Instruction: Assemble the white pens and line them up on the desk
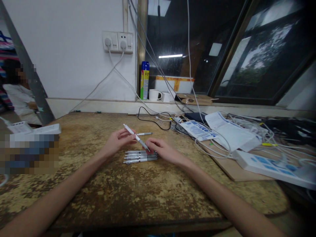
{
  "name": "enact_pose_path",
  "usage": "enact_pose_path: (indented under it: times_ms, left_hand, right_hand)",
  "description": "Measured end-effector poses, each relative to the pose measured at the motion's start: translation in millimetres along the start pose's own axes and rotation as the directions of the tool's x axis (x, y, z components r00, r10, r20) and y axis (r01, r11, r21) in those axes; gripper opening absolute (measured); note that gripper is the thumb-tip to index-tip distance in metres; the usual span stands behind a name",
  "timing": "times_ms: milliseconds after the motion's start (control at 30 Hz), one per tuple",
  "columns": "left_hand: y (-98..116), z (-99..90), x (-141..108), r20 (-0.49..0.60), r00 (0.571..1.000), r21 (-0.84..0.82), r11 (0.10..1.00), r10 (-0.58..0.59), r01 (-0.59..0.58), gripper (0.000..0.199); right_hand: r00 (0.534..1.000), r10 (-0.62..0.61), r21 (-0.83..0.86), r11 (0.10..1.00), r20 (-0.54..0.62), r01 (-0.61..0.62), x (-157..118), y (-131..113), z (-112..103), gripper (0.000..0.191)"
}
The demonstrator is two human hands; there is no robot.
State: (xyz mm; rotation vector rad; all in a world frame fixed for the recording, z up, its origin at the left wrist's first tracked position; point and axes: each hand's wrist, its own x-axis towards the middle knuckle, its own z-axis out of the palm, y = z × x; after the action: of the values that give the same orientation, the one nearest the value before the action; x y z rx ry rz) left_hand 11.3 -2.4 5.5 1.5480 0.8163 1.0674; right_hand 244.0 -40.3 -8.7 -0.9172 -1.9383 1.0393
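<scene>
Both hands on slim white plastic pen (136, 136), mid-counter.
Left hand (118, 141) and right hand (161, 152) pinched it; a slip could scatter the row of white pens (140, 157).

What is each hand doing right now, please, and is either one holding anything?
Left hand: closed on a white pen, raised above the table.
Right hand: resting on the row of pens, at the pen's tip; grip cannot be told.

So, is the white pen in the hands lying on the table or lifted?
Lifted: the slim white pen slants between both hands, above the row of pens.
</scene>
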Motion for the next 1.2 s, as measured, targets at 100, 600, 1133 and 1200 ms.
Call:
enact_pose_path:
  times_ms: [100, 600, 1133, 1200]
  left_hand:
    - [-1, -3.3, 1, 0.051, 0.999, 0.022, 1.000, 0.009, -0.010, 0.045]
    - [6, 11.9, -9, 0.205, 0.976, 0.278, 0.951, 0.079, -0.136, 0.028]
    - [1, 4.7, -5, 0.135, 0.988, 0.379, 0.917, 0.075, -0.122, 0.032]
    - [-1, 1.9, -4, 0.126, 0.988, 0.402, 0.906, 0.089, -0.133, 0.033]
  right_hand:
    - [0.999, -0.022, 0.035, 0.999, -0.048, 0.024, 1, 0, 0, 0.040]
    - [0.956, -0.060, 0.169, 0.979, -0.287, 0.113, 5, -3, 2, 0.029]
    - [0.836, 0.065, 0.384, 0.906, -0.545, 0.180, 8, 8, -19, 0.033]
    - [0.828, 0.132, 0.527, 0.822, -0.545, 0.216, 7, 8, -25, 0.032]
